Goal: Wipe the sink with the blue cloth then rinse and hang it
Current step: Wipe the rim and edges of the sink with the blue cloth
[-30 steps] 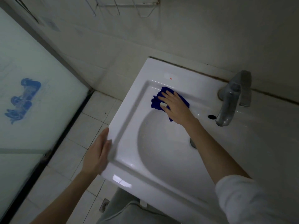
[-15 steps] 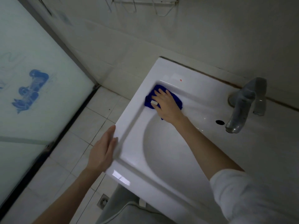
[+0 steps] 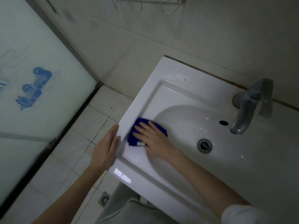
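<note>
Far left, a frosted glass panel [image 3: 32,88] with a blue print on it, then pale floor tiles [image 3: 90,126] and a small floor drain [image 3: 103,199] low down. Now the left hand [image 3: 105,149]: fingers straight and together, laid flat against the outer left edge of the white sink [image 3: 178,88], gripping nothing. Just across that rim is the blue cloth [image 3: 137,126], bunched on the flat ledge inside the sink's left side, right at the lip of the bowl. The right hand [image 3: 153,141] is on top of it, fingers spread and stretched out, palm down, pressing the cloth onto the porcelain rather than curling round it. The hands are blurred, so finer detail of the fingertips is hard to read. The two hands sit close, with only the sink's rim between them. Moving right, the metal drain [image 3: 204,145] sits at the bottom of the bowl, the small overflow hole [image 3: 223,122] above it, and the grey faucet [image 3: 247,107] stands on the back ledge, spout angled over the bowl. Up top, a wire rack [image 3: 150,4] hangs on the wall, and at bottom right is a white sleeve [image 3: 242,214] pushed up the right arm.
</note>
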